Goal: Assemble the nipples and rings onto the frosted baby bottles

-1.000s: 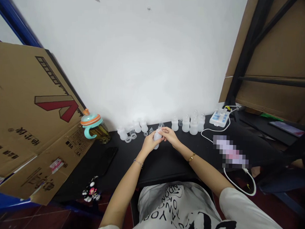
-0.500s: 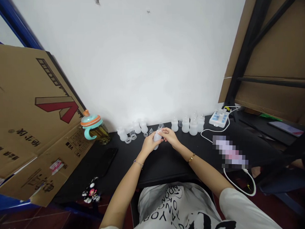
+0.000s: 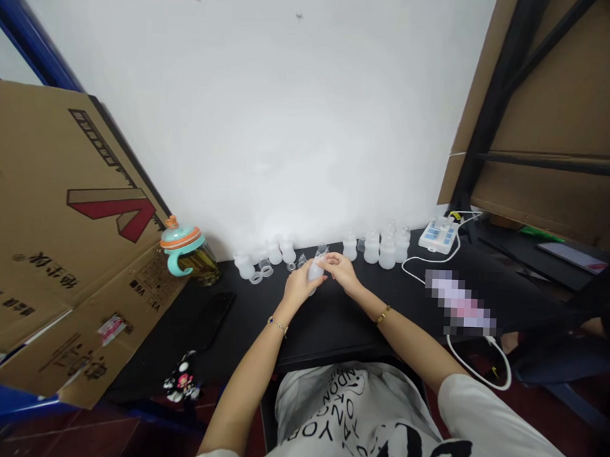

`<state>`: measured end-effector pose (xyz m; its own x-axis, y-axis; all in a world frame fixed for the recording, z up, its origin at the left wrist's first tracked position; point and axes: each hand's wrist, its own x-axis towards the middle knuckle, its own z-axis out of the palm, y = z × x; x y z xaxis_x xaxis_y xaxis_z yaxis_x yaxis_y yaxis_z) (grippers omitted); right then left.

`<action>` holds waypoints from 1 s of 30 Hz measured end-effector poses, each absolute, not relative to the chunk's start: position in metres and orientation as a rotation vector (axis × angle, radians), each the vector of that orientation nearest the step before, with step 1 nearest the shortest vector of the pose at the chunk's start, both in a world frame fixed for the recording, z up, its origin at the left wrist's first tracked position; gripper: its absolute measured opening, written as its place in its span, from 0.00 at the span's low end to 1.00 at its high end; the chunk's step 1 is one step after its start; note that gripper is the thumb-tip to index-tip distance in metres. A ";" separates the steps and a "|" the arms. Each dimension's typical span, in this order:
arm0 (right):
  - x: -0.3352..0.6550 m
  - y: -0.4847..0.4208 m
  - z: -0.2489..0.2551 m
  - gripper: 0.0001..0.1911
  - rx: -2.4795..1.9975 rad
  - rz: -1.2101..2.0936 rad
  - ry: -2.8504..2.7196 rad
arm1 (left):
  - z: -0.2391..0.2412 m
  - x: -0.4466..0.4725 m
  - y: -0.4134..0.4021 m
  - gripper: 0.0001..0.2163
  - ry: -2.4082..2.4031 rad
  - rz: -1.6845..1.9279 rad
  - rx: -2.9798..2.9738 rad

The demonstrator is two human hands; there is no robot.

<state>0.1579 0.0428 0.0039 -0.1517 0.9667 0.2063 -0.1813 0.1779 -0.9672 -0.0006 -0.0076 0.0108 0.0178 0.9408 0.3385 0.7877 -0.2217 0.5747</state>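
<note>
A small translucent baby bottle (image 3: 315, 271) is held over the black table, with a clear part at its top. My left hand (image 3: 297, 287) is wrapped round the bottle's body. The fingers of my right hand (image 3: 340, 270) are closed at the bottle's neck; exactly which part they pinch is hidden. Just beyond my left hand lie small clear pieces, among them a clear ring (image 3: 291, 267). Further left are whitish bottles (image 3: 244, 265), with clear collar rings (image 3: 256, 278) in front. Several topped bottles (image 3: 387, 251) stand upright to the right of my hands.
A teal-lidded jug (image 3: 187, 251) stands at the left beside a large cardboard box (image 3: 36, 199). A dark phone (image 3: 216, 319) and a keychain figure (image 3: 183, 383) lie nearer me. On the right are a white power strip (image 3: 437, 236), its cable and a blurred-out device (image 3: 460, 304).
Both hands stay on the bottle in nearly the same place. My right fingers have shifted slightly at its neck. The camera view has tilted a little.
</note>
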 end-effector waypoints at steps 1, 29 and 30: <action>0.158 0.043 0.004 0.24 -0.857 1.253 -1.289 | 0.011 0.000 -0.008 0.30 1.809 0.987 2.069; 0.157 0.041 0.005 0.25 -0.860 1.189 -1.307 | 0.012 0.002 -0.009 0.28 1.842 0.970 2.075; 0.156 0.041 0.004 0.24 -0.852 1.170 -1.311 | 0.013 0.003 -0.010 0.28 1.836 0.970 2.077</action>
<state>0.1563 0.0406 0.0045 -0.1113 0.9581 0.2639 -0.1538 0.2457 -0.9571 0.0026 -0.0099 0.0128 0.0105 0.9421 0.3353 0.8079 -0.2055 0.5524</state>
